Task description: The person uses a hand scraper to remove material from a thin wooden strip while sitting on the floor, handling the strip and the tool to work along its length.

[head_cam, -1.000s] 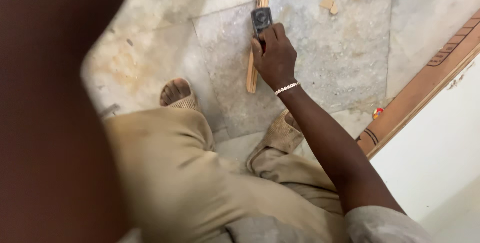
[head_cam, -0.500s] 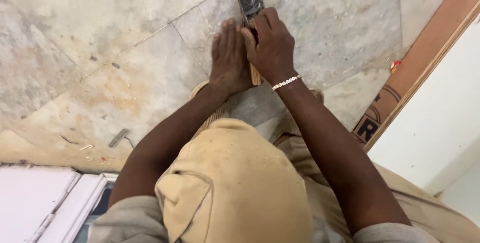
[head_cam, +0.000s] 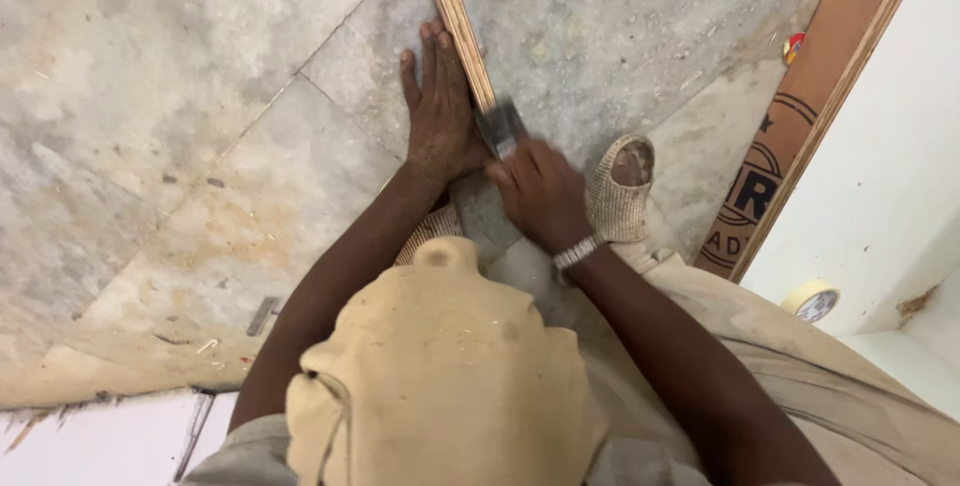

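While the camera looks straight down over a raised knee in tan trousers [head_cam: 440,376], the left hand [head_cam: 438,116] lies flat on the stone floor [head_cam: 180,96], fingers stretched out and close together, palm down, its thumb side pressed right against a thin wooden strip [head_cam: 455,16]. That strip runs from the top edge of the frame down toward the hands, lying on the floor along a tile joint. The right hand [head_cam: 540,191] is closed around a small dark tool [head_cam: 502,128], blurred, so what kind of tool it is cannot be told; the tool's head sits on the lower end of the strip, just beside the left thumb. A pale beaded bracelet [head_cam: 577,251] circles the right wrist. Just right of that hand, a foot in a woven sandal [head_cam: 620,191] rests on the floor, touching the trouser hem. Further right, a brown board [head_cam: 800,116] with dark printed marks leans along the white wall, a small red and yellow object [head_cam: 794,46] beside its upper part. A roll of pale tape [head_cam: 812,301] sits on the white ledge at lower right. A small grey metal piece [head_cam: 263,314] lies on the tiles at left.
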